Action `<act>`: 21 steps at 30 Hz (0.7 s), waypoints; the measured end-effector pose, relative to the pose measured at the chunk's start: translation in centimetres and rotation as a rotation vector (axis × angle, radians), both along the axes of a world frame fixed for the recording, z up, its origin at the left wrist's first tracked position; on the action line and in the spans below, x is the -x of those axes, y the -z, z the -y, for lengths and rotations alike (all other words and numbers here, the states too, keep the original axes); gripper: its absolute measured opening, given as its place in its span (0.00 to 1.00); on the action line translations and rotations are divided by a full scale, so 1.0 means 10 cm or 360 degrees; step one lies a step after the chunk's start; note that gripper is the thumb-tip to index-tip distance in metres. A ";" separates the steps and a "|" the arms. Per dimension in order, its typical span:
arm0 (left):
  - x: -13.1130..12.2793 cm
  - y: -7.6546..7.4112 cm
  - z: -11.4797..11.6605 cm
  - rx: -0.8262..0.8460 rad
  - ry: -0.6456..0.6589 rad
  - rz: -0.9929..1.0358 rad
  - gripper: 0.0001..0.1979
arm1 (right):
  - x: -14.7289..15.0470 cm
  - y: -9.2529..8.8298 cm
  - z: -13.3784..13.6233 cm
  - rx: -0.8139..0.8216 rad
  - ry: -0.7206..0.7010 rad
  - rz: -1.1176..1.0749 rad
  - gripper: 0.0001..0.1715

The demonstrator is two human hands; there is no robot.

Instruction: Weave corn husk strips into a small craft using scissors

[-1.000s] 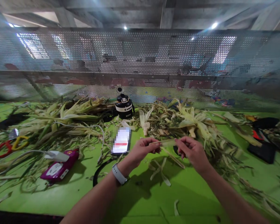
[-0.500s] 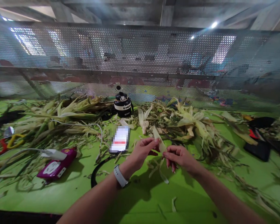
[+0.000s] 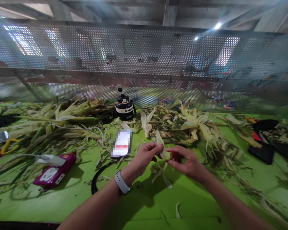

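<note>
Between the thumb and fingers of my left hand (image 3: 146, 156) is a pale corn husk (image 3: 159, 139), its tip pointing up and away. My right hand (image 3: 186, 163) is at the lower right edge of that husk, thumb and forefinger parted; whether the fingertips touch it I cannot tell. Just below, torn husk strips (image 3: 166, 180) lie splayed on the green tabletop (image 3: 144, 214). Beyond my hands stands a small husk figure (image 3: 147, 124) with two upright leaves.
A phone (image 3: 122, 143) lies left of my hands, near a black bottle (image 3: 124, 108). Further left are a purple power bank (image 3: 55, 171) with a white cable and scissors (image 3: 8, 145). Husk heaps (image 3: 201, 127) line the back below a perforated metal screen (image 3: 144, 64).
My right thumb and forefinger have spread apart at the husk's edge, where they were pinched together before. The left hand keeps its hold. The view has shifted slightly.
</note>
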State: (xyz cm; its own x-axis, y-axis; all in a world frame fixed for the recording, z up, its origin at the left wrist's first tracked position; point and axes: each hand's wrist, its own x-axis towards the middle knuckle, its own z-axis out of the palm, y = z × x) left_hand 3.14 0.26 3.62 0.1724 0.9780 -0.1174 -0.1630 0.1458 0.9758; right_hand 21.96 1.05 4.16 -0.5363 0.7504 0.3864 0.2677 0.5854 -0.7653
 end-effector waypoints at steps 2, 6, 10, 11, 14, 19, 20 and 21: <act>-0.01 0.01 0.01 -0.0063 0.0049 -0.0010 0.18 | 0.03 0.02 -0.01 -0.0203 -0.0086 -0.0083 0.09; -0.03 0.04 0.02 -0.0092 0.0128 -0.0013 0.19 | 0.07 0.03 -0.03 -0.0283 -0.0134 -0.0256 0.04; -0.03 0.05 0.02 -0.0078 0.0150 0.0002 0.19 | 0.06 0.04 -0.04 -0.0159 -0.0015 -0.0144 0.06; -0.03 0.05 0.03 -0.0065 0.0146 0.0012 0.19 | 0.06 0.05 -0.04 -0.0102 0.0045 -0.0113 0.07; -0.04 0.05 0.03 -0.0015 0.0155 0.0059 0.18 | 0.07 0.08 -0.01 0.0131 0.0154 -0.0101 0.07; -0.05 0.04 0.04 0.0014 0.0168 0.0129 0.18 | 0.10 0.12 0.01 0.0377 0.0194 -0.0197 0.09; -0.05 0.04 0.04 0.0024 0.0168 0.0145 0.17 | 0.10 0.13 0.01 0.0402 0.0200 -0.0221 0.11; -0.05 0.04 0.04 0.0034 0.0169 0.0162 0.17 | 0.10 0.14 0.01 0.0423 0.0198 -0.0239 0.12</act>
